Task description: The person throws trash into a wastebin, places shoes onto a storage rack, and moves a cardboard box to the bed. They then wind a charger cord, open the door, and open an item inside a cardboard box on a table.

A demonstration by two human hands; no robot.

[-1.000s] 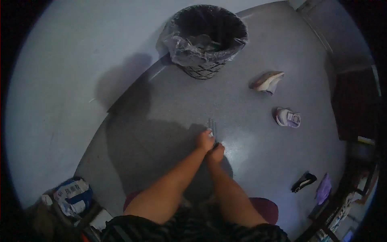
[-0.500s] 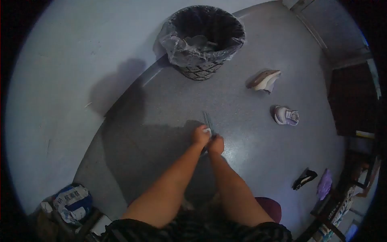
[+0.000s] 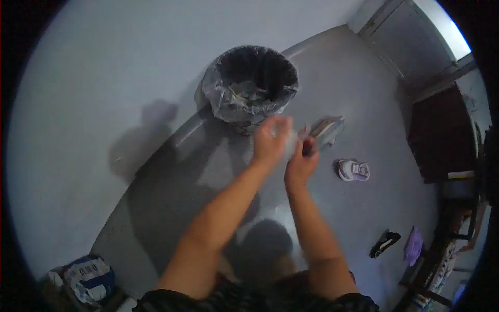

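Note:
My left hand (image 3: 271, 139) is raised in front of the lined waste basket, its fingers blurred; a pale, see-through item seems to lie between the two hands, too smeared to name. Just to its right, my right hand (image 3: 303, 158) has its fingers curled round something I cannot make out. Behind my left hand stands the patterned basket (image 3: 244, 125) with a clear plastic liner and some rubbish inside. A light-coloured shoe (image 3: 330, 131) on the floor shows just beyond my right hand.
A white and purple shoe (image 3: 354, 170) lies on the floor at the right. Lower right are a black shoe (image 3: 385, 244), a purple item (image 3: 414, 246) and a rack. A blue and white bag (image 3: 91, 279) sits lower left. The wall runs along the left.
Both hands have come up and forward from low over the floor and moved slightly apart. The view has tilted up, so the basket and shoes appear lower.

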